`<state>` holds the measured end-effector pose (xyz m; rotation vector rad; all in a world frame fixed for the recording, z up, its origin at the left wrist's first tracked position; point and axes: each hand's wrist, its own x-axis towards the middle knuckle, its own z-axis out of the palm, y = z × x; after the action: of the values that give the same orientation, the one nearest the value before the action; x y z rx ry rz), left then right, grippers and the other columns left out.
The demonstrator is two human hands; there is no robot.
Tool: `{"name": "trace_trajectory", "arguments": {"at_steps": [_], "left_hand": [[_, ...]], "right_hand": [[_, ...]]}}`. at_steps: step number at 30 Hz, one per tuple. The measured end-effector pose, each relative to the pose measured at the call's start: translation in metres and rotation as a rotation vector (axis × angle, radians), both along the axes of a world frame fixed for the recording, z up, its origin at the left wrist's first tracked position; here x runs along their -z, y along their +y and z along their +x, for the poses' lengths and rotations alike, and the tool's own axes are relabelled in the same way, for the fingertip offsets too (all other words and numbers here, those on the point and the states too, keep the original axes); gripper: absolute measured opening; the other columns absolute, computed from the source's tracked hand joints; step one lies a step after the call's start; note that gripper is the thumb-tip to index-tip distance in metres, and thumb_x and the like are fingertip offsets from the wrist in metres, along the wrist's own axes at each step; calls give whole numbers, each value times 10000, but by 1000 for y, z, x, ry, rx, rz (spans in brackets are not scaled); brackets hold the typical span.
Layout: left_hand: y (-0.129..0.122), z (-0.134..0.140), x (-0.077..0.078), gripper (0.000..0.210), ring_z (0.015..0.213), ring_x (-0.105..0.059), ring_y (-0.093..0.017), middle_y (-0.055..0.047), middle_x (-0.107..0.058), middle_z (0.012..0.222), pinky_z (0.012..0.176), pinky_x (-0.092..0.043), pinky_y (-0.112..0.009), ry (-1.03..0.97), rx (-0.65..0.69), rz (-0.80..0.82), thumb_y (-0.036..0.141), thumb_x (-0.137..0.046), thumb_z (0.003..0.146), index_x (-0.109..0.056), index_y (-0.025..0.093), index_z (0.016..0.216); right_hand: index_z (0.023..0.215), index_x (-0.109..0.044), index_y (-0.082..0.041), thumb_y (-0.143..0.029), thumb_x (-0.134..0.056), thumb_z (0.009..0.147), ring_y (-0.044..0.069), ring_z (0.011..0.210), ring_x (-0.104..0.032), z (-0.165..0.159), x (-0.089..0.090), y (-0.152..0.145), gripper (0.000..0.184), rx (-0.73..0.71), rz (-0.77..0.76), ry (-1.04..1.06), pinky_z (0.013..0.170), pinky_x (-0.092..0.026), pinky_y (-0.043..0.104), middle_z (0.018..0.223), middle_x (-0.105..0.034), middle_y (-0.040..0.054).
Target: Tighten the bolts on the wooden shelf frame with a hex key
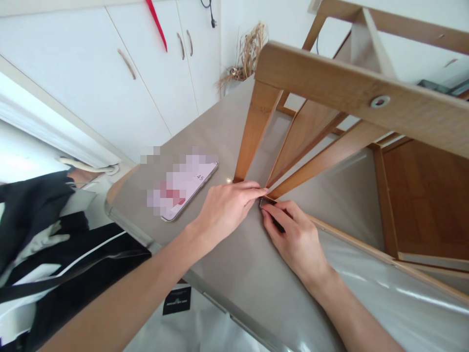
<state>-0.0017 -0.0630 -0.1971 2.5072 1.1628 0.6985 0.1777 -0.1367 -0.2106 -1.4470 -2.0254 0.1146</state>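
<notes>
A brown wooden frame with slanting slats stands on the grey table. My left hand is at its lower corner, fingers together and pressed to the wood where two slats meet. Just below that corner, my right hand is closed, thumb and fingers pinching a small metal piece against the joint. Part of a dark object shows under the curled fingers; most of it is hidden, so its kind is unclear. A round metal fitting sits in the upper rail.
Left of my hands lies a phone, screen up and partly blurred. White cabinets stand beyond the table, near dried stalks at the back. Dark cloth and bags are below the table's left edge. A brown wooden panel is at the right.
</notes>
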Motion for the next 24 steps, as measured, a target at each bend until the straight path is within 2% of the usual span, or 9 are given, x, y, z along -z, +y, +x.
{"name": "trace_trajectory", "arguments": {"at_steps": [6, 24], "left_hand": [[3, 1, 5, 264, 965, -758, -120, 127, -740, 1239, 723, -563, -240, -35, -24, 35, 224, -615, 976, -747, 341, 1173], [2, 3, 5, 249, 929, -766, -129, 109, -757, 1204, 763, -584, -248, -23, -50, 51, 235, -643, 951, -766, 342, 1139]], "right_hand": [[1078, -708, -161, -148, -594, 973, 156, 842, -637, 1, 1, 0, 155, 4, 4, 4, 781, -565, 304, 954, -650, 69], [1083, -716, -150, -132, -609, 960, 158, 837, -637, 0, 2, -1, 164, 21, 29, -21, 763, -550, 289, 953, -641, 68]]}}
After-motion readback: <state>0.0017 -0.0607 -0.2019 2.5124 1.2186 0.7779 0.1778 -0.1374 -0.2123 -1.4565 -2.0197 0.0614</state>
